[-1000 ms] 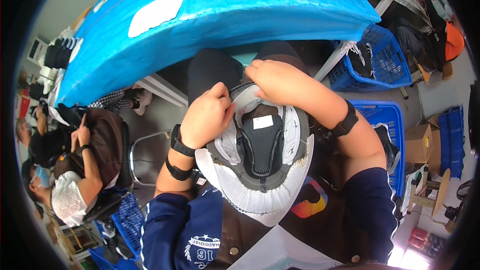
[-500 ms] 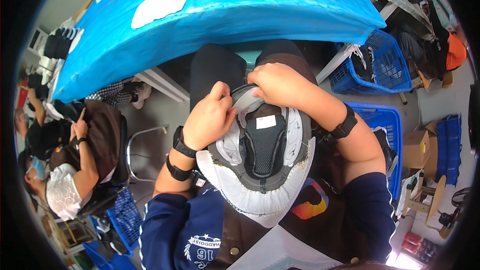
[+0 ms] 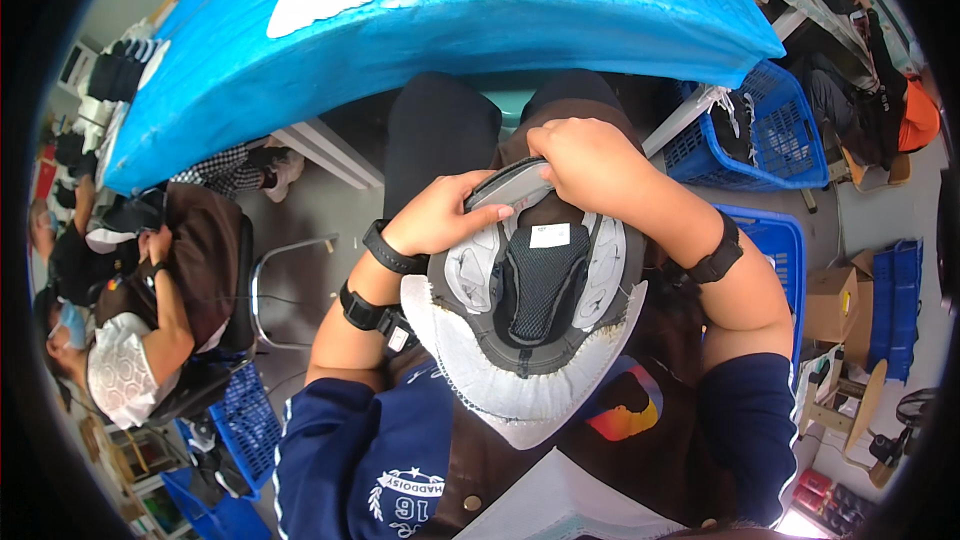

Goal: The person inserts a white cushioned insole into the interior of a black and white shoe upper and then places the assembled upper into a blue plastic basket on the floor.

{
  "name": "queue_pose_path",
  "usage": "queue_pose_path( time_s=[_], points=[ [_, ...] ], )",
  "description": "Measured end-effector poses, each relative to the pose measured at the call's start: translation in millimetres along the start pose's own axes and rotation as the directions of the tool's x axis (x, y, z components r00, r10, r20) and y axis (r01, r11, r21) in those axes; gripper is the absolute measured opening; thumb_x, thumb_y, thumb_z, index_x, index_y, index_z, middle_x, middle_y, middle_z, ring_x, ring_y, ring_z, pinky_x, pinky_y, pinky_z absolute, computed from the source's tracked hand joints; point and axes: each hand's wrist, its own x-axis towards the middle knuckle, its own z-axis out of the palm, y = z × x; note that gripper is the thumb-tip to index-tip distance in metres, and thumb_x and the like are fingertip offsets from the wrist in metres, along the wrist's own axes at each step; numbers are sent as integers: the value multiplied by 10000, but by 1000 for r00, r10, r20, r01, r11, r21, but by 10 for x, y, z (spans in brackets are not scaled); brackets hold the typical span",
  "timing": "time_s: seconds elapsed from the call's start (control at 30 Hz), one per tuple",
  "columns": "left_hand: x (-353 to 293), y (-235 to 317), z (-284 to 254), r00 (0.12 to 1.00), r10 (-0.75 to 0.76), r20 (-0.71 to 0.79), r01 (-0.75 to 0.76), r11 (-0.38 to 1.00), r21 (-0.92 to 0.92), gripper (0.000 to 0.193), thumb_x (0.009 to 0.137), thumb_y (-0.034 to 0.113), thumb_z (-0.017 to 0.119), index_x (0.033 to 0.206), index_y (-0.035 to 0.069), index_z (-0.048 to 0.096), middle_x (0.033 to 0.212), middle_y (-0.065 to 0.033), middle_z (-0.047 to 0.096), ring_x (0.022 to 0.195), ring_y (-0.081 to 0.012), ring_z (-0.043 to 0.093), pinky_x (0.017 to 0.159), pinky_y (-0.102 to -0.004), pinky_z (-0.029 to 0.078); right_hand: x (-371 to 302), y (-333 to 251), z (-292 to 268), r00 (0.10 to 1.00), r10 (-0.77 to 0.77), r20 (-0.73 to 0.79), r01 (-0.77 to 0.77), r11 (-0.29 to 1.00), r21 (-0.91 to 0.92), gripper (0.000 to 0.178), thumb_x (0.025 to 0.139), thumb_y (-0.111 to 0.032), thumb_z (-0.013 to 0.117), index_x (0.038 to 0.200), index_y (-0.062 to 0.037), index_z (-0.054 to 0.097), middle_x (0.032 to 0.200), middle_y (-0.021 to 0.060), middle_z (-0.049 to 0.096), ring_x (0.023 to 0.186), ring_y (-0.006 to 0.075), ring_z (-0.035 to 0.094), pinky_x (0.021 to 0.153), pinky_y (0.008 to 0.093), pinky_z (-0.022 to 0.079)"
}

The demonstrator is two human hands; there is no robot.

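Note:
A grey and white shoe upper (image 3: pixel 524 395) lies over my lap, its pointed white toe end toward me. Its black mesh tongue (image 3: pixel 543 285) sits in the middle and carries a white label (image 3: pixel 550 234). My left hand (image 3: pixel 440 217) is closed on the left side of the far, curved collar edge (image 3: pixel 510 190), thumb lying on the grey lining and fingers behind. On the right of that edge, my right hand (image 3: pixel 590 162) pinches the rim; its fingertips are partly hidden. Black bands circle both my forearms.
A table with a blue cover (image 3: pixel 440 35) stands ahead, above my knees. Blue baskets (image 3: pixel 790 145) with shoe parts are at the right. On the left a co-worker (image 3: pixel 140 340) sits beside a metal-framed chair (image 3: pixel 262 315). Cardboard boxes (image 3: pixel 832 302) stand far right.
My left hand has gone from bunched fingers to a flatter hold with the thumb laid inside the collar. My right hand has shifted slightly right along the rim, and the upper has moved slightly right.

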Motion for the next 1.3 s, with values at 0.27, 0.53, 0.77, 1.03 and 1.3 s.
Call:
queue_pose_path(
  time_s=[0.27, 0.53, 0.77, 1.03, 1.3],
  points=[
    [-8, 142, -51, 991, -128, -32, 132, 965, 226, 318, 826, 235, 557, 1025, -13, 553, 687, -93, 593, 590, -89, 490, 552, -253, 408, 32, -75, 4, 994, -91, -54, 89, 995, -36, 134, 656, -26, 553, 783, -5, 516, 761, 143, 561, 767, 304, 576, 641, 376, 470],
    [65, 175, -67, 995, -88, -45, 96, 968, 232, 247, 809, 225, 569, 874, -13, 579, 566, -89, 518, 497, -103, 448, 475, -275, 371, 24, -64, 22, 993, -101, -55, 98, 994, -51, 133, 650, -30, 555, 771, -7, 505, 761, 138, 561, 745, 300, 580, 614, 374, 474],
    [101, 296, -73, 998, 2, -59, 27, 873, 487, 221, 777, 210, 589, 722, -1, 554, 539, -163, 497, 460, -270, 477, 456, -327, 373, -69, -24, -49, 1000, -12, -17, 12, 1000, 17, 182, 684, -106, 598, 822, -18, 517, 798, 146, 572, 782, 319, 564, 668, 389, 445],
    [396, 442, -288, 955, 73, 289, -213, 845, 490, 320, 717, 203, 626, 996, 78, 531, 753, -155, 604, 686, -334, 582, 594, -371, 457, -342, 341, -113, 893, 66, 445, -443, 310, 841, 373, 816, -228, 563, 1060, 53, 534, 927, 88, 611, 849, 147, 564, 772, 258, 430],
    [606, 548, -116, 949, 9, 315, -213, 754, 621, 157, 762, 170, 537, 805, 24, 571, 710, -178, 575, 707, -346, 560, 636, -417, 434, -510, 297, -48, 910, 124, 396, -411, 136, 901, 313, 791, -84, 580, 1066, 58, 532, 947, 81, 601, 830, 102, 555, 760, 230, 434]
  ],
)
